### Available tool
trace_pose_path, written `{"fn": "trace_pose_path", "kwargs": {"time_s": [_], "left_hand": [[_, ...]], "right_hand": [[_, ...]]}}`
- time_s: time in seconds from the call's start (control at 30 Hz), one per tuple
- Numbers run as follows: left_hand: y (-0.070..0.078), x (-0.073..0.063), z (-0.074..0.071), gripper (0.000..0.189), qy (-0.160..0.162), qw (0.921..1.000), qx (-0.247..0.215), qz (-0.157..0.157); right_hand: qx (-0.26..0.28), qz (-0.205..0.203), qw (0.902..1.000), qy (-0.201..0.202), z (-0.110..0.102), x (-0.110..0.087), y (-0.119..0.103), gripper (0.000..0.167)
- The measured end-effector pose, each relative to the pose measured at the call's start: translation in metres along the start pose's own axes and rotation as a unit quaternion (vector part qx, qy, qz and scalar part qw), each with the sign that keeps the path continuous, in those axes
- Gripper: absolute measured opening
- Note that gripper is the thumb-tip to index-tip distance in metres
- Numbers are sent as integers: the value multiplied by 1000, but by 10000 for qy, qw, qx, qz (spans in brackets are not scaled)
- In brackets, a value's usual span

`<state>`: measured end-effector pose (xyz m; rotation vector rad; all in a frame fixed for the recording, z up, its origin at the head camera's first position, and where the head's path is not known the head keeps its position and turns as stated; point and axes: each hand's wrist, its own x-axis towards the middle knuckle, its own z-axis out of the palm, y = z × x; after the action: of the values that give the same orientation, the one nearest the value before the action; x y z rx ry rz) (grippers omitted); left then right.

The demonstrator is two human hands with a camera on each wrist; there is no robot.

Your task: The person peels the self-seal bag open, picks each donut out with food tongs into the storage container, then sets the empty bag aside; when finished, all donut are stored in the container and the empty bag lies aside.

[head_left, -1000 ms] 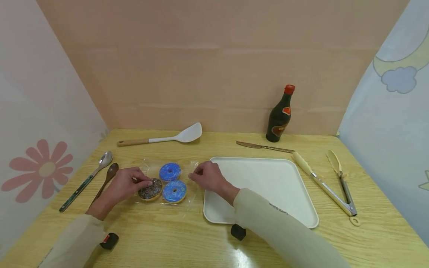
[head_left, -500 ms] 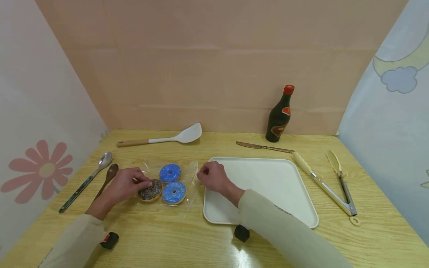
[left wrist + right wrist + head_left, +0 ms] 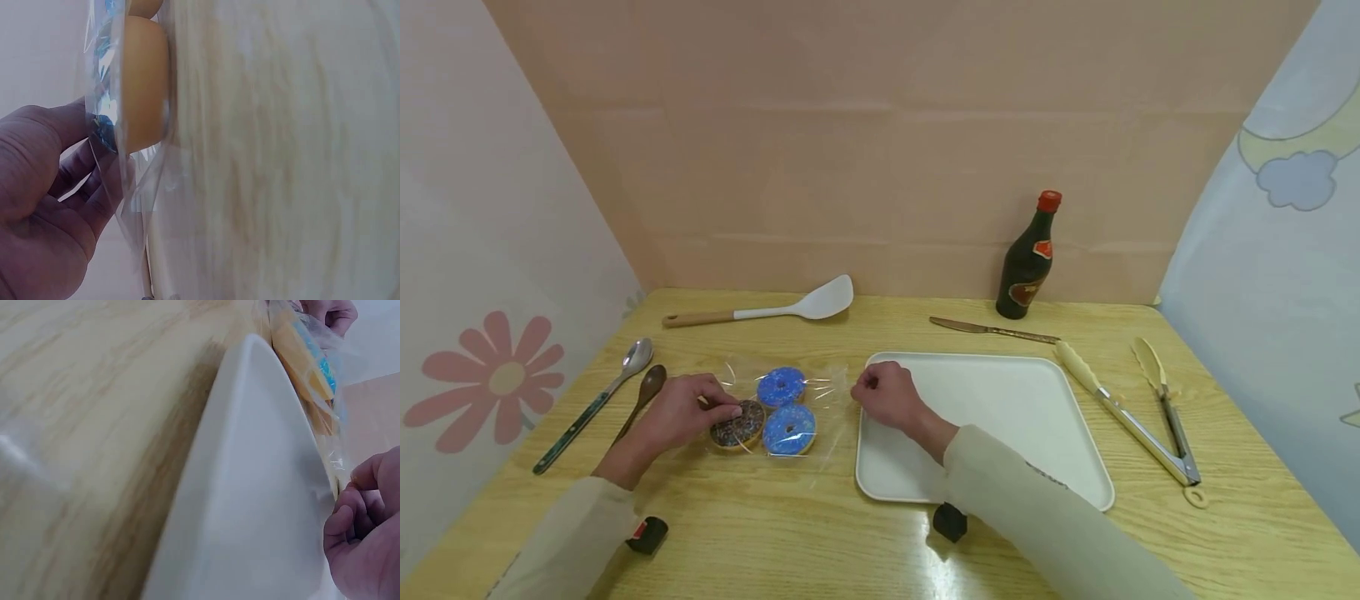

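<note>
Doughnut bag [image 3: 827, 408] on worktop [image 3: 737, 517], left of tray [image 3: 992, 425]; long axis roughly parallels back edge.
Left hand [image 3: 688, 408] pinches bag's left end; right hand [image 3: 891, 396], fingertips together, beside its right end, hold on film undetermined.

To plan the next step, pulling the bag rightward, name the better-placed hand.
Likely the right hand, at the right end of the bag; the left hand is at the brown doughnut.

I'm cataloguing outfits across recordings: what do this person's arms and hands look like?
The left hand and right hand are ungloved. The left sleeve and right sleeve are long and beige; the right bears small dark lettering, unreadable. A black block with a red patch shows by the left sleeve; another black block by the right.
</note>
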<state>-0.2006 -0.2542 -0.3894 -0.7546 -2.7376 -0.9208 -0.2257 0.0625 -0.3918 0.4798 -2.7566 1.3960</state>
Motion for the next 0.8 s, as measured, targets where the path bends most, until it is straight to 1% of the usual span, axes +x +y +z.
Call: {"fn": "trace_pose_path", "kwargs": {"time_s": [0.13, 0.33, 0.43, 0.53, 0.7, 0.8], "left_hand": [[0, 1, 1, 6, 40, 10000, -10, 53], [1, 1, 3, 3, 113, 9998, -107, 86], [1, 1, 3, 2, 153, 9997, -139, 123], [2, 1, 3, 1, 145, 9998, -134, 75], [2, 1, 1, 8, 3, 9999, -91, -78], [2, 0, 1, 7, -44, 9999, -78, -118]], "right_hand": [[32, 182, 9998, -52, 2, 6, -2, 14], [-55, 165, 9995, -268, 6, 15, -3, 22], [-153, 166, 9990, -387, 6, 18, -3, 23], [-147, 114, 9988, -456, 6, 19, -4, 20], [3, 110, 9987, -492, 4, 19, -2, 17], [166, 268, 9986, -432, 4, 18, 0, 16]]}}
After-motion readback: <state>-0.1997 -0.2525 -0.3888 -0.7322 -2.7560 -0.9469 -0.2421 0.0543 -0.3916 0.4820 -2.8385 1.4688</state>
